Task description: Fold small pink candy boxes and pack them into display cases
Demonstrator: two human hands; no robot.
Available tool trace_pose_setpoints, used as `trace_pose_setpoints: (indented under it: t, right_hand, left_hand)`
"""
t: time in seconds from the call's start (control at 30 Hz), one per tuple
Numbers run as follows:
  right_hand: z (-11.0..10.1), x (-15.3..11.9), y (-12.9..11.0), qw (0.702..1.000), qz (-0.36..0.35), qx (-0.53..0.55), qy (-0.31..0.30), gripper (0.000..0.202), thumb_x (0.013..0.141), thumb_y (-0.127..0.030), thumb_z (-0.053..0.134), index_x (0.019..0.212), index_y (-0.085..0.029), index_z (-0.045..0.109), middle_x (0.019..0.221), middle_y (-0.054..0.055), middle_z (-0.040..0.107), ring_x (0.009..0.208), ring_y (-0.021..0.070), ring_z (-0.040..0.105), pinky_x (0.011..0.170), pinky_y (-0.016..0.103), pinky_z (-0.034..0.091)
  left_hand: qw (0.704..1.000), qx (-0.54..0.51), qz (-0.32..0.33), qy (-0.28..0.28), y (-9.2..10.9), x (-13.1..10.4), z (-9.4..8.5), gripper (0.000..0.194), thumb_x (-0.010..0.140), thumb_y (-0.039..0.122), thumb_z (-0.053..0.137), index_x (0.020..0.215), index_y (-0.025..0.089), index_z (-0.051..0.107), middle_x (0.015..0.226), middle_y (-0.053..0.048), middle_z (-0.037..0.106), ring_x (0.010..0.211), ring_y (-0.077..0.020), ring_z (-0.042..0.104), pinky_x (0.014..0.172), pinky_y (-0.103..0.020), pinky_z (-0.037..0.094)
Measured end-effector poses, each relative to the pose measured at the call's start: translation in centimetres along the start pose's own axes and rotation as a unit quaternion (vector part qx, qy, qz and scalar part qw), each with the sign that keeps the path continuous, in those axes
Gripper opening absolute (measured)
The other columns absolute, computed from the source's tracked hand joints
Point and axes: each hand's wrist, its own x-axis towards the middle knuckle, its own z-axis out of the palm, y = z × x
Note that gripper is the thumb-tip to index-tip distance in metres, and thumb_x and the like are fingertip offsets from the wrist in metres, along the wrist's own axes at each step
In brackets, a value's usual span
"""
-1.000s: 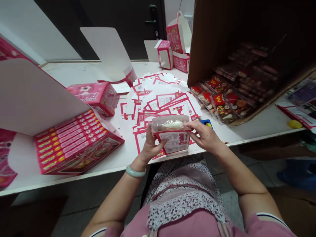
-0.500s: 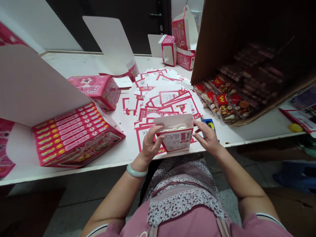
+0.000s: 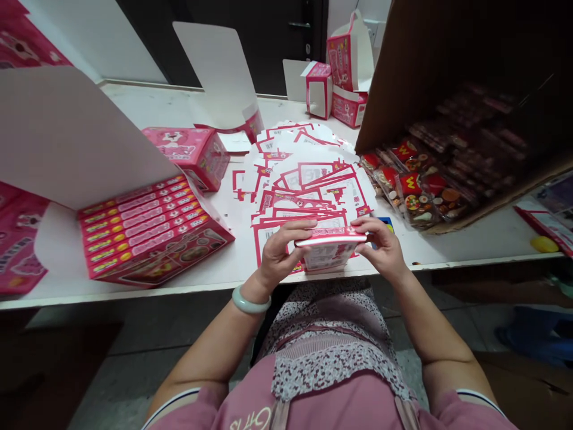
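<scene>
A small pink-and-white cardboard box (image 3: 330, 255) stands upright at the table's front edge, its top flap folded over. My left hand (image 3: 283, 251) grips the box's left end, fingers on the top and thumb below the flap's edge. At the right end, my right hand (image 3: 380, 246) holds it the same way, fingers on the top corner and thumb at the side. Just beyond lies a spread pile of flat printed cartons (image 3: 308, 179). A blue object with a yellow part (image 3: 385, 224) is partly hidden behind my right hand.
To the left, an open display box (image 3: 156, 263) holds a row of several pink boxes. A closed pink box (image 3: 183, 149) sits behind it. On the right, a large brown carton (image 3: 380, 77) lies open with bagged candy (image 3: 414, 185). More pink boxes (image 3: 344, 65) stand at the back.
The box's raised top flap has been folded down, and its printed pink face now shows. Both hands have closed onto the top ends. The view has shifted slightly left.
</scene>
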Motion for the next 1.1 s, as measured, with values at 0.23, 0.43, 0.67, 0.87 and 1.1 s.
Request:
trace_pose_setpoints:
  t: [0.23, 0.43, 0.67, 0.87, 1.1]
  right_hand:
    - [-0.6, 0.3, -2.1, 0.989, -0.079, -0.127, -0.007, 0.012, 0.094, -0.025, 0.067, 0.106, -0.03, 0.066, 0.101, 0.004, 0.075, 0.095, 0.0202, 0.072, 0.079, 0.036, 0.061]
    - [-1.2, -0.2, -3.0, 0.985, -0.067, -0.152, -0.054, 0.019, 0.099, -0.023, 0.06, 0.114, -0.03, 0.067, 0.118, 0.006, 0.075, 0.112, 0.0221, 0.072, 0.095, 0.042, 0.061]
    - [-0.2, -1.7, -1.8, 0.979, -0.117, -0.161, -0.032, 0.028, 0.097, -0.017, 0.061, 0.119, -0.032, 0.066, 0.131, 0.006, 0.071, 0.121, 0.0208, 0.068, 0.1, 0.042, 0.059]
    - [-5.6, -4.2, 2.1, 0.989, 0.096, -0.105, 0.042, 0.039, 0.094, -0.038, 0.062, 0.131, -0.026, 0.06, 0.138, 0.012, 0.064, 0.12, 0.0246, 0.066, 0.088, 0.038, 0.06]
    - [-9.7, -8.9, 6.6, 0.896, 0.3, -0.318, 0.078, 0.024, 0.087, -0.039, 0.065, 0.092, -0.019, 0.077, 0.105, 0.011, 0.067, 0.081, 0.0193, 0.064, 0.086, 0.039, 0.054]
  left_hand:
    - [0.999, 0.037, 0.0, 0.004, 1.8, 1.4, 1.0, 0.02, 0.093, 0.013, 0.067, 0.112, 0.019, 0.064, 0.102, -0.008, 0.071, 0.099, -0.019, 0.07, 0.084, -0.032, 0.06]
    - [0.993, 0.076, 0.05, -0.07, 1.7, 1.6, -0.3, 0.016, 0.098, 0.018, 0.062, 0.113, 0.021, 0.067, 0.111, -0.01, 0.07, 0.101, -0.0183, 0.07, 0.082, -0.031, 0.06]
    - [0.995, 0.004, -0.012, -0.1, 0.6, 1.1, -0.3, 0.023, 0.091, 0.012, 0.07, 0.112, 0.022, 0.064, 0.124, -0.012, 0.069, 0.115, -0.0216, 0.069, 0.091, -0.034, 0.06]
    - [0.997, -0.033, -0.06, 0.038, 0.6, 1.1, 0.3, 0.03, 0.084, 0.006, 0.077, 0.108, 0.021, 0.067, 0.11, -0.003, 0.072, 0.104, -0.0135, 0.071, 0.085, -0.021, 0.059]
    - [0.982, 0.054, -0.076, 0.162, 0.3, 0.4, 2.9, 0.026, 0.081, 0.022, 0.084, 0.102, 0.022, 0.069, 0.107, -0.002, 0.073, 0.101, -0.0176, 0.071, 0.087, -0.034, 0.063]
